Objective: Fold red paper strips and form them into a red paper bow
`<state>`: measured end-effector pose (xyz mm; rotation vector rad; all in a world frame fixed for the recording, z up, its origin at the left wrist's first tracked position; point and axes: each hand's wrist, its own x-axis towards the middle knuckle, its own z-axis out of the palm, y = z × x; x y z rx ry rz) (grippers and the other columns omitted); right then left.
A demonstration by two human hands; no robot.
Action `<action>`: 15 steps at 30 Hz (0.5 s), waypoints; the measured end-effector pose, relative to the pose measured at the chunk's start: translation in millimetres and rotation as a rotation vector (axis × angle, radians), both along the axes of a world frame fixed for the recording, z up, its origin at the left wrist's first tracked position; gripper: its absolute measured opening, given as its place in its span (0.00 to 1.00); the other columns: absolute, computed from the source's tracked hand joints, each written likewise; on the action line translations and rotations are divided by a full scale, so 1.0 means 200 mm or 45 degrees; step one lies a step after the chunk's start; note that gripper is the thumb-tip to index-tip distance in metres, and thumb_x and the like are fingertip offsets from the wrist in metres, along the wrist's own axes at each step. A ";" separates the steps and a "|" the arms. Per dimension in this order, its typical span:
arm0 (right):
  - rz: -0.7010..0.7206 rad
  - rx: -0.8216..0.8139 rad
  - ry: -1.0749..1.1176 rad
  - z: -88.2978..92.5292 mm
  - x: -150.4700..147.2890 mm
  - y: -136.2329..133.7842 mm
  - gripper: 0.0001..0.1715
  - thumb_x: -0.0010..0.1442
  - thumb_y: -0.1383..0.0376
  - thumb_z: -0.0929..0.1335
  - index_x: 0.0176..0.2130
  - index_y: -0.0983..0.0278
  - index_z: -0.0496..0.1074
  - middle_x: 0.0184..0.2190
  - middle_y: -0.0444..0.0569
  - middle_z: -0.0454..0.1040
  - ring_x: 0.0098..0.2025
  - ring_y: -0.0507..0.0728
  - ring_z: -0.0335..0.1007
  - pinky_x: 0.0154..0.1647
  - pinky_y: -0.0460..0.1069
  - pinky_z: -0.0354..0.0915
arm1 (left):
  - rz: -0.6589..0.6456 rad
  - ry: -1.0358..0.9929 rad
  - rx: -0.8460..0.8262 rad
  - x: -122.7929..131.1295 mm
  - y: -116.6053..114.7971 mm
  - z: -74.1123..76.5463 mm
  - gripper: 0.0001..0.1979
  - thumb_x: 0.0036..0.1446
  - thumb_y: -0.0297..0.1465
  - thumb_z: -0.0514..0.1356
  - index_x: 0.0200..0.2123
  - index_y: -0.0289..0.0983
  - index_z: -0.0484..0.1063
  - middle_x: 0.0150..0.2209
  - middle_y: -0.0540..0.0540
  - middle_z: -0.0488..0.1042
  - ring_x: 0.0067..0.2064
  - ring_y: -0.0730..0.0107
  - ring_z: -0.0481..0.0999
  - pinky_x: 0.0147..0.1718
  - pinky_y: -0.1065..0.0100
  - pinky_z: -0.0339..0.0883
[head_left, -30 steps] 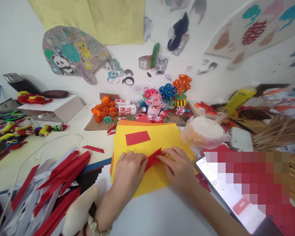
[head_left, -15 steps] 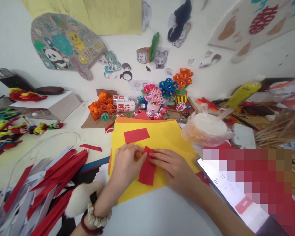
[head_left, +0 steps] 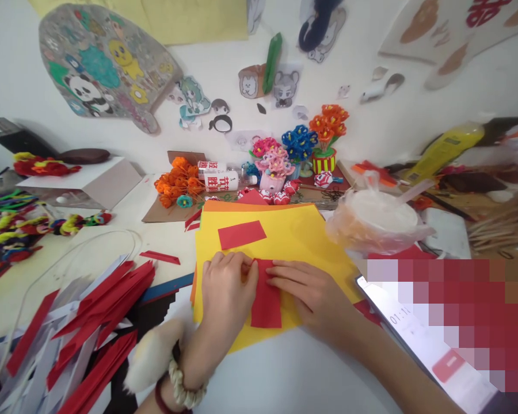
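A small rectangle of red paper (head_left: pixel 266 299) lies nearly upright in view on a stack of coloured paper with a yellow sheet (head_left: pixel 332 236) on top. My left hand (head_left: pixel 228 287) pinches the rectangle's upper left corner between thumb and curled fingers. From the other side, my right hand (head_left: pixel 308 287) grips its upper right edge, fingers close together and thumb hidden. Another red paper rectangle (head_left: pixel 242 234) lies flat just beyond my left hand.
Folded red and white paper strips (head_left: pixel 107 299) are heaped at the left. To the right are a lidded cup in a plastic bag (head_left: pixel 380 213) and a lit phone (head_left: pixel 423 339). Craft flowers (head_left: pixel 300 144) and a bottle (head_left: pixel 222 180) stand and lie at the back.
The red paper between my hands has turned from a slant to nearly straight. Both hands stay at its upper edge. The camera view has shifted slightly.
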<state>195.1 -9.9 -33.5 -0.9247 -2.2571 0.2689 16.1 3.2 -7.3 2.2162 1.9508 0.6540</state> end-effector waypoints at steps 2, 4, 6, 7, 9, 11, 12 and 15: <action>-0.006 -0.016 -0.017 0.00 0.00 0.00 0.24 0.58 0.78 0.58 0.47 0.66 0.73 0.47 0.52 0.76 0.52 0.58 0.69 0.53 0.57 0.69 | -0.011 0.012 0.023 0.00 0.00 -0.01 0.07 0.57 0.30 0.57 0.26 0.38 0.70 0.28 0.49 0.76 0.34 0.64 0.70 0.35 0.62 0.57; -0.033 -0.053 -0.043 0.01 -0.01 0.00 0.24 0.59 0.77 0.57 0.50 0.68 0.72 0.48 0.54 0.75 0.51 0.59 0.69 0.53 0.57 0.69 | -0.065 0.028 0.073 -0.01 -0.01 -0.01 0.07 0.57 0.29 0.58 0.27 0.38 0.72 0.29 0.49 0.76 0.34 0.64 0.69 0.35 0.63 0.57; -0.062 -0.089 -0.061 0.01 -0.02 0.00 0.25 0.59 0.77 0.57 0.53 0.68 0.69 0.48 0.56 0.74 0.50 0.59 0.69 0.51 0.58 0.69 | -0.142 0.066 0.165 -0.02 -0.01 -0.02 0.07 0.58 0.29 0.58 0.30 0.39 0.74 0.30 0.49 0.77 0.34 0.65 0.68 0.34 0.63 0.57; -0.069 -0.101 -0.067 0.02 -0.02 0.00 0.25 0.59 0.77 0.57 0.53 0.68 0.69 0.49 0.57 0.73 0.50 0.59 0.69 0.51 0.59 0.70 | -0.187 0.092 0.225 -0.02 -0.02 -0.02 0.07 0.58 0.29 0.58 0.32 0.40 0.76 0.31 0.49 0.77 0.35 0.65 0.68 0.33 0.63 0.56; -0.061 -0.107 -0.082 0.02 -0.02 0.01 0.26 0.60 0.77 0.58 0.54 0.68 0.68 0.49 0.58 0.73 0.50 0.60 0.68 0.51 0.59 0.70 | -0.273 0.148 0.341 -0.04 -0.02 -0.02 0.07 0.59 0.29 0.58 0.36 0.42 0.77 0.33 0.49 0.78 0.36 0.65 0.67 0.33 0.63 0.55; -0.050 -0.106 -0.101 0.02 -0.02 0.01 0.25 0.60 0.77 0.58 0.54 0.69 0.68 0.49 0.58 0.72 0.51 0.61 0.67 0.51 0.60 0.69 | -0.339 0.198 0.402 -0.05 -0.03 -0.02 0.08 0.59 0.28 0.58 0.39 0.43 0.77 0.36 0.50 0.78 0.37 0.65 0.66 0.32 0.63 0.55; -0.051 -0.106 -0.109 0.02 -0.02 0.01 0.25 0.60 0.76 0.58 0.54 0.69 0.68 0.49 0.58 0.72 0.51 0.61 0.66 0.51 0.60 0.69 | -0.363 0.227 0.409 -0.06 -0.03 -0.02 0.09 0.59 0.28 0.58 0.40 0.43 0.77 0.37 0.49 0.78 0.38 0.64 0.66 0.33 0.63 0.56; -0.080 -0.103 -0.118 0.02 -0.02 0.01 0.24 0.61 0.76 0.58 0.53 0.68 0.69 0.48 0.58 0.72 0.51 0.61 0.66 0.51 0.61 0.69 | -0.408 0.335 0.402 -0.07 -0.03 -0.01 0.11 0.59 0.27 0.57 0.43 0.41 0.76 0.38 0.48 0.77 0.38 0.64 0.65 0.33 0.63 0.57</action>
